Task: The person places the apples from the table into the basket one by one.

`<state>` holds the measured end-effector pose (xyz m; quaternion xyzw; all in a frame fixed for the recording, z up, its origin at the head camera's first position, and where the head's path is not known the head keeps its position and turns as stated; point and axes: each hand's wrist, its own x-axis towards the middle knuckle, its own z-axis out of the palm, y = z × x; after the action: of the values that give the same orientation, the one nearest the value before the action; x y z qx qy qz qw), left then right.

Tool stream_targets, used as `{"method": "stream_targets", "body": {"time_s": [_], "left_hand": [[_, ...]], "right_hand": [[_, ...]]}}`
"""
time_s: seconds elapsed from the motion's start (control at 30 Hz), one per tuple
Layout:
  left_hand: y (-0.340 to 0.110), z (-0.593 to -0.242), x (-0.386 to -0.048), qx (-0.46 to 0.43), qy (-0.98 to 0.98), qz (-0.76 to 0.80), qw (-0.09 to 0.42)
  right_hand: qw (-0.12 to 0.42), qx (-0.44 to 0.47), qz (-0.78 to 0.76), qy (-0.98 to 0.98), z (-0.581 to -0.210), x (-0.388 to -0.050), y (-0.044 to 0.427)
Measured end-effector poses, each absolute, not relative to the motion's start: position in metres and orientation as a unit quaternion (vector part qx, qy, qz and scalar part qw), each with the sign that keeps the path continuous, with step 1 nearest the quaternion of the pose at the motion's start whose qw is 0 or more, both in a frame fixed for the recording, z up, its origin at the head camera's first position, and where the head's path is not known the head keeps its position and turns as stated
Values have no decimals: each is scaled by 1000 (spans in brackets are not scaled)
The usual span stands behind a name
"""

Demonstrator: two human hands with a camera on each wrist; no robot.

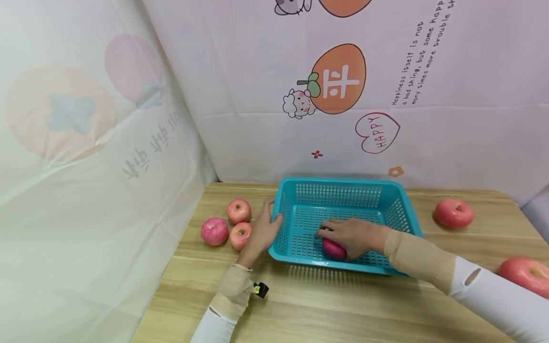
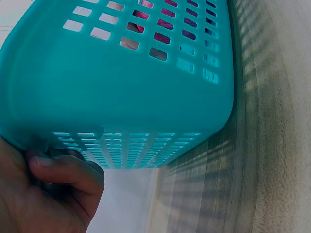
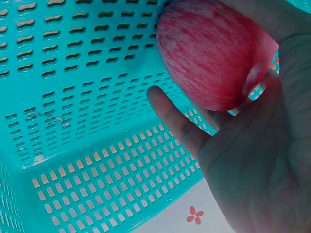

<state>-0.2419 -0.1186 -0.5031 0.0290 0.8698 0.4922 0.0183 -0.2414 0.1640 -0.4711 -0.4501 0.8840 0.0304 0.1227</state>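
A turquoise plastic basket [image 1: 347, 266] with perforated walls stands on the wooden table. My left hand [image 1: 264, 232] grips its left rim; in the left wrist view the thumb and curled fingers [image 2: 68, 172] are at the basket's edge. Inside the basket, toward its front wall, my right hand [image 1: 355, 236] holds a dark pink-red apple [image 1: 333, 249] from above. The right wrist view shows this streaky red apple [image 3: 209, 53] between thumb and fingers, with one finger [image 3: 177, 119] extended away from it. Part of the apple is hidden by the hand.
Left of the basket lie a pink apple [image 1: 214, 231], a paler apple [image 1: 238, 211] and another apple [image 1: 240, 236] near my left hand. A red apple [image 1: 454, 213] and a larger-looking one [image 1: 526, 275] lie on the right. Printed cloth [image 1: 257, 95] hangs behind and left.
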Motion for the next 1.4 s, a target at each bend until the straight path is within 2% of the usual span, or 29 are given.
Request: {"method": "stream_targets", "body": {"time_s": [0.47, 1.1, 1.4], "left_hand": [[-118, -505, -243, 25, 869, 494, 19], [-118, -501, -241, 24, 870, 493, 15], [-119, -502, -242, 25, 867, 498, 16]], "right_hand": [[142, -409, -10, 901, -446, -238, 176], [54, -395, -13, 917, -419, -242, 217], [30, -371, -22, 928, -404, -251, 246]]}}
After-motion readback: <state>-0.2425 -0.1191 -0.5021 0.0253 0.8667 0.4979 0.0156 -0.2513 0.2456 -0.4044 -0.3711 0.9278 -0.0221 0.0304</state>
